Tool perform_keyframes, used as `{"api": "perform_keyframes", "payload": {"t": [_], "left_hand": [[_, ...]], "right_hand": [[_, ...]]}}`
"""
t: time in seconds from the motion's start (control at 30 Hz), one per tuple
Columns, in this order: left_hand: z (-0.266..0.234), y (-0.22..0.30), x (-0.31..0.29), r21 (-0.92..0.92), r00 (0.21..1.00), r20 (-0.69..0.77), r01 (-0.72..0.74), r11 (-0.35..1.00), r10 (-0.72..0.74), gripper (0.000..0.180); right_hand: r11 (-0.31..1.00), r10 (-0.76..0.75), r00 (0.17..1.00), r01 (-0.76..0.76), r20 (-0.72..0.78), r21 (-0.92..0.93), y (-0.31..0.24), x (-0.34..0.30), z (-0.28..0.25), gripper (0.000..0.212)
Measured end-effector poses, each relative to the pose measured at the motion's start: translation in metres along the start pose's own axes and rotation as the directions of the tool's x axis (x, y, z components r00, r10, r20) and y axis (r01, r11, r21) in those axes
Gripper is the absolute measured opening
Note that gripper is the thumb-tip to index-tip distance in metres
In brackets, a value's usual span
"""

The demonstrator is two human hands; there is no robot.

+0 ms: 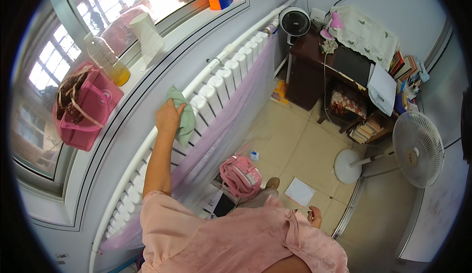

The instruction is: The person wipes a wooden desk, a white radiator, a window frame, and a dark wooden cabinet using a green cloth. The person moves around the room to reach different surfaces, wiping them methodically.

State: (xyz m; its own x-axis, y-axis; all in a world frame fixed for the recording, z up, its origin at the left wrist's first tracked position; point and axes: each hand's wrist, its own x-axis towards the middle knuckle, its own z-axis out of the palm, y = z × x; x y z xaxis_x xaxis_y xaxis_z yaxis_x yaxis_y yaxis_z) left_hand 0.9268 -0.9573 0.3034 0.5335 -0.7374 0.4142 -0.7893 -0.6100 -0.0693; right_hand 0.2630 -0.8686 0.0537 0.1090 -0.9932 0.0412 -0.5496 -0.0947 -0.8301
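My left hand (168,116) is closed on a pale green cloth (186,123). It presses the cloth against the white pipe (147,143) that runs along the top of a white finned radiator (209,94). Part of the cloth hangs over the radiator's fins. Low at my right side, my right hand (315,217) hangs beside my pink top, its fingers half curled and a little apart, with nothing visible in them. A sheer purple cover (223,125) drapes along the radiator's front.
A pink basket (93,125), an oil bottle (110,61) and a paper roll (147,39) stand on the windowsill. On the floor lie a pink backpack (241,174) and a white sheet (299,192). A standing fan (418,150) and a dark desk (307,76) are to the right.
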Motion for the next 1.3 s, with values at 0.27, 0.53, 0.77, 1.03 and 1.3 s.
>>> {"api": "perform_keyframes", "payload": {"t": [0.27,0.53,0.77,1.03,1.3], "left_hand": [[0.021,0.053,0.055,0.035,1.000,-0.018,0.004,0.999,-0.003,0.051],[0.050,0.116,0.125,0.006,0.999,-0.027,-0.022,1.000,0.023,0.047],[0.071,0.171,0.181,-0.017,0.989,-0.150,-0.003,1.000,0.000,0.037],[0.061,0.199,0.212,-0.088,0.864,-0.487,-0.192,0.977,0.126,0.031],[0.119,0.274,0.298,-0.077,0.973,-0.229,-0.005,0.997,-0.013,0.037]], "right_hand": [[0.997,0.076,0.994,-0.078,0.083,0.017,0.024,0.089,0.013,0.025],[0.997,-0.061,0.981,0.067,0.186,-0.026,-0.015,0.233,0.028,0.023],[1.000,-0.014,0.993,0.017,0.115,-0.022,-0.002,0.280,0.036,0.024],[0.998,0.011,0.973,0.004,0.229,-0.066,0.003,0.344,0.034,0.024],[0.979,-0.170,0.940,0.196,0.295,-0.060,-0.038,0.480,0.040,0.023]]}}
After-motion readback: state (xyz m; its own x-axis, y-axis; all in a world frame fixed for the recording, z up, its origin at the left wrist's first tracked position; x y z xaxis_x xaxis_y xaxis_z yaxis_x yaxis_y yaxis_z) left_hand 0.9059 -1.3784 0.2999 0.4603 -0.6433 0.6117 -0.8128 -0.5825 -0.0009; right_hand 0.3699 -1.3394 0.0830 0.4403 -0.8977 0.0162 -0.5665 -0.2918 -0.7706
